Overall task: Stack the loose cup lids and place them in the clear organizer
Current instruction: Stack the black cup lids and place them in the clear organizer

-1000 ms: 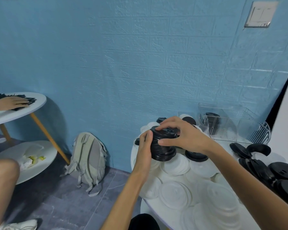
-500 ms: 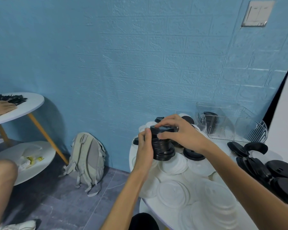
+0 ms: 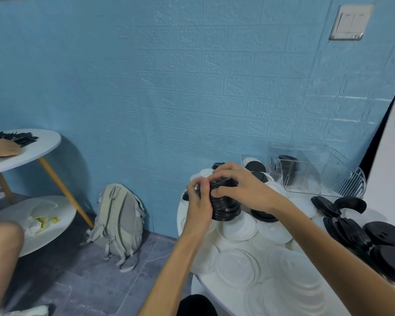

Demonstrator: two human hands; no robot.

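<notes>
A stack of black cup lids (image 3: 225,207) is held just above the white round table (image 3: 197,286). My left hand (image 3: 200,201) grips its left side and my right hand (image 3: 240,187) presses on its top and right side. Loose white lids (image 3: 237,265) cover the table, and more black lids (image 3: 383,233) lie at the right. The clear organizer (image 3: 310,172) stands at the back right against the wall, with a few black lids upright inside.
A grey backpack (image 3: 120,222) leans on the blue wall on the floor to the left. Farther left, a second white table (image 3: 25,147) bears black items and another person's hand; their knee shows at the left edge.
Both hands have stayed on the black stack, pressing it together; my left fingers have curled higher over its top edge. The view has shifted slightly.
</notes>
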